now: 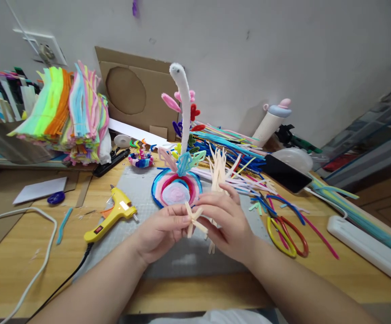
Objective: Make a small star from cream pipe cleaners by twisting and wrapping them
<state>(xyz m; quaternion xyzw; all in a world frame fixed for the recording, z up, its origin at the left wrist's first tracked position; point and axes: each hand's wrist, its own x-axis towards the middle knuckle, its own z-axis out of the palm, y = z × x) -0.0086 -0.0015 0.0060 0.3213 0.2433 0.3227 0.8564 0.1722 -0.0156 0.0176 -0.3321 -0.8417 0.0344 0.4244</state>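
Between my hands is a small star-like piece of cream pipe cleaners (pixel 194 218), its short arms crossing in the middle. My left hand (pixel 163 227) pinches it between thumb and fingers from the left. The fingers of my right hand (pixel 227 220) close on its right side, partly hiding the fingertips. Behind and below my right hand lies a bundle of cream pipe cleaners (pixel 218 166). Just beyond the hands is a round, coiled pipe-cleaner piece (pixel 176 191) in blue, pink and red. A tall white fuzzy stem (pixel 183 103) rises behind it, with colourful flowers around.
A yellow glue gun (pixel 112 215) lies left on the grey cutting mat (pixel 168 265). Scissors (pixel 288 236), a black phone (pixel 287 173) and a white power strip (pixel 367 252) are at right. Pipe-cleaner bundles (pixel 52 103) stand back left; a bottle (pixel 270 122) leans against the wall.
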